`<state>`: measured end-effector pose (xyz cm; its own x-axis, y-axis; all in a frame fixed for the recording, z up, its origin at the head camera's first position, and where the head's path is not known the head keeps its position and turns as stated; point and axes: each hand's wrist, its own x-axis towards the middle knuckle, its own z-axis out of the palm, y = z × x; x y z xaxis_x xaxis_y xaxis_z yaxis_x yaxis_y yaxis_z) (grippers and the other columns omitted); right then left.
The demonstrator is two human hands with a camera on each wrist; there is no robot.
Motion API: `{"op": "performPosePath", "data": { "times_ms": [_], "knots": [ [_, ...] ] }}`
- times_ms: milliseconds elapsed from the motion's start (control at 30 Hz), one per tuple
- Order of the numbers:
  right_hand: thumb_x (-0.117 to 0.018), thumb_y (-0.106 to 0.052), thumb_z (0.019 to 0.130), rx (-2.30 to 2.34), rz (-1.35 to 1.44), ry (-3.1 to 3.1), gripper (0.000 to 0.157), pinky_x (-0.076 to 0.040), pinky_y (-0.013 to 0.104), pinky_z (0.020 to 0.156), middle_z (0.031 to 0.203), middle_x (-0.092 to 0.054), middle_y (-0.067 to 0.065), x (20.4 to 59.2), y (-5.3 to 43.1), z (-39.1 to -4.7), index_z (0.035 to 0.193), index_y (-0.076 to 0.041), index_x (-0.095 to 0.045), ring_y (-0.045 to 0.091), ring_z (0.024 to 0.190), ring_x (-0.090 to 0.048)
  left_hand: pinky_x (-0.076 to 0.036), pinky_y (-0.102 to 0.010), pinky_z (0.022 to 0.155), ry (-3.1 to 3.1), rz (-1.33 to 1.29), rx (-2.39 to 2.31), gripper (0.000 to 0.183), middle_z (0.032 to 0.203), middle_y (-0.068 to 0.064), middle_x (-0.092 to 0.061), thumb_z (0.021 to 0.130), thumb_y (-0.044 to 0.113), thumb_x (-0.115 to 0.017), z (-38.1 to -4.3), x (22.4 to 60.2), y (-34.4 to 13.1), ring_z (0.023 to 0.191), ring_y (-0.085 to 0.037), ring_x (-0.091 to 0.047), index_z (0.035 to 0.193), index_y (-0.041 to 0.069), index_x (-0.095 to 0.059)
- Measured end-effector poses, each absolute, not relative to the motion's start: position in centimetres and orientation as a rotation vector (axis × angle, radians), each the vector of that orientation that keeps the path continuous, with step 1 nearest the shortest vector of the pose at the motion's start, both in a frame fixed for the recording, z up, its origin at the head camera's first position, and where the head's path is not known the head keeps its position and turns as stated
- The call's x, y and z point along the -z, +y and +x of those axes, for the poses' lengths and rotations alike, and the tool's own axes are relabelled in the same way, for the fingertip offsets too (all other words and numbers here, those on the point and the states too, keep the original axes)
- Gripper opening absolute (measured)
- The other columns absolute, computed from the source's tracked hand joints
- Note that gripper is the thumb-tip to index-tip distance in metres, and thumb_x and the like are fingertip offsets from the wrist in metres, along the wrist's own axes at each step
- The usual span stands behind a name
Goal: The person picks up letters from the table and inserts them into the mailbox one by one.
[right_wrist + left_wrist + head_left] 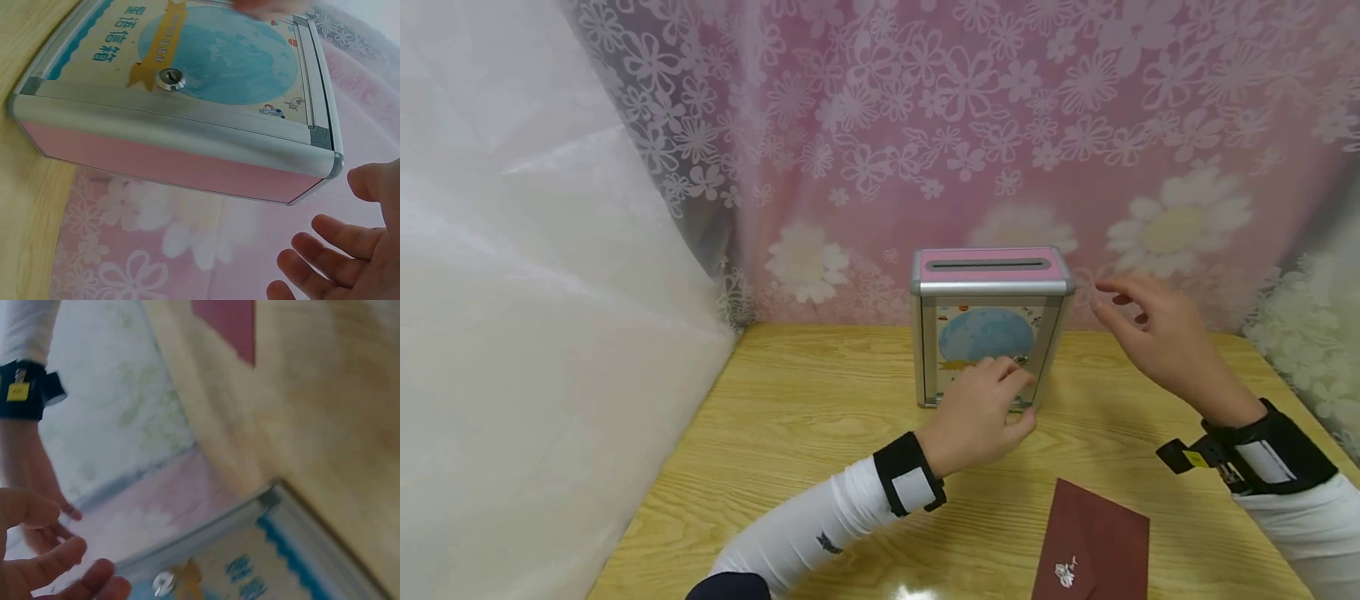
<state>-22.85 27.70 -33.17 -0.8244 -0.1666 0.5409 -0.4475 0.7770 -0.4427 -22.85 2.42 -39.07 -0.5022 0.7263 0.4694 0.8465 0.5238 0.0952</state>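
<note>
A letter box with silver frame, pink top and slot stands upright on the table, its glazed front showing a blue globe picture. A round key lock sits on that front. My left hand hovers before the lower front, fingers loosely bent and holding nothing; it hides part of the picture. To the right of the box, my right hand is raised near the top corner, fingers spread and empty in the right wrist view. A dark red envelope with a silver print lies on the table nearer to me.
The wood-grain table ends at the back against a pink floral curtain. A white sheet hangs along the left side. Pale floral cloth borders the right side.
</note>
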Motion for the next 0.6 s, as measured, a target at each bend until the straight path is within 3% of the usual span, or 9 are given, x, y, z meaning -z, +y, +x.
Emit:
{"op": "performPosePath", "data": {
  "times_ms": [233,333,600],
  "knots": [
    [-0.053,-0.031,0.098,-0.797,0.443,-2.590,0.052,-0.040,0.061,0.078,0.135,-0.046,0.022,34.6,28.4,-21.7,0.144,-0.012,-0.041,0.036,0.109,-0.046,-0.041,-0.036,0.089,-2.714,-1.324,0.232,0.045,0.119,0.007,-0.053,0.092,0.052,-0.052,-21.5,43.5,4.6,0.110,-0.010,-0.044,0.129,0.028,-0.055],
    [-0.053,-0.033,0.098,-0.791,0.424,-2.623,0.054,-0.041,0.062,0.077,0.135,-0.045,0.022,35.4,28.5,-21.3,0.145,-0.012,-0.039,0.037,0.111,-0.045,-0.041,-0.036,0.088,-2.778,-1.346,0.184,0.049,0.122,0.007,-0.051,0.090,0.057,-0.051,-21.1,44.8,5.3,0.113,-0.010,-0.041,0.131,0.030,-0.053],
    [-0.054,-0.032,0.098,-0.788,0.431,-2.636,0.051,-0.041,0.062,0.070,0.134,-0.045,0.021,36.8,28.8,-20.4,0.142,-0.009,-0.043,0.038,0.111,-0.044,-0.041,-0.042,0.092,-2.888,-1.375,0.051,0.072,0.137,0.004,-0.044,0.083,0.073,-0.046,-20.7,46.9,6.6,0.124,-0.014,-0.035,0.142,0.032,-0.041]
  ]
}}
